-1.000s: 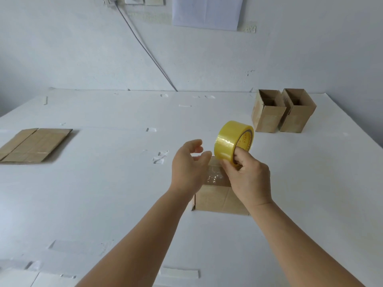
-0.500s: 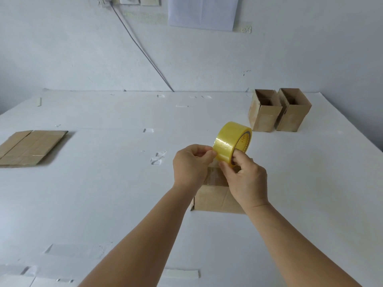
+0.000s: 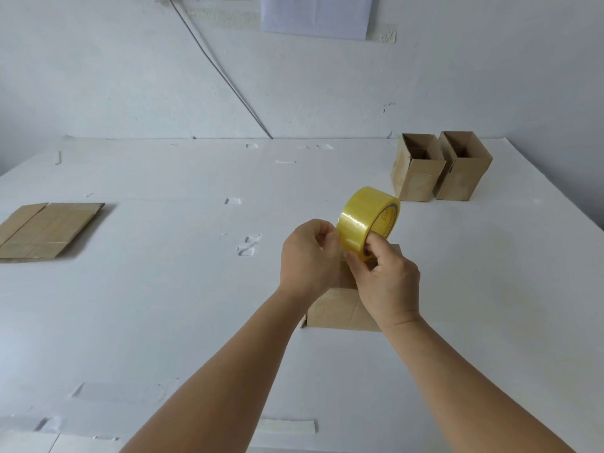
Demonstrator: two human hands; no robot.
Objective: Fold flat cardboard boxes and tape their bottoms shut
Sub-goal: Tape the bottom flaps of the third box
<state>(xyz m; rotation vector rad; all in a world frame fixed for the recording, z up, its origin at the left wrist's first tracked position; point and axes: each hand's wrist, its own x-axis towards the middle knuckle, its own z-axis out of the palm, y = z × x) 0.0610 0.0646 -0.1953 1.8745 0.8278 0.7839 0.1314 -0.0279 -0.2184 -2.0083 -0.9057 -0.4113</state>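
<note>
Right hand: the right hand [image 3: 387,282] grips a yellow tape roll [image 3: 367,219], fingers hooked through its core, holding it above a small cardboard box [image 3: 340,313] on the white worktop [image 3: 474,289].
Left hand: the left hand [image 3: 309,258] is curled at the roll's near face, fingertips apparently pinching the tape's loose end; the end itself is too clear to make out.
Step in hand: likely peeling a fresh length. Best done by pulling steadily along the seam and keeping the strip flat and centred over the box's upturned bottom.
Finished work: two open boxes [image 3: 438,170] stand touching, far right.
Waiting stock: flat cardboard [image 3: 45,230] lies well apart, far left.
Surface: worktop dotted with stuck tape scraps [image 3: 248,245].
Room: pale wall, a cable [image 3: 222,70] slanting down it, a sheet of paper [image 3: 315,14] pinned above.
</note>
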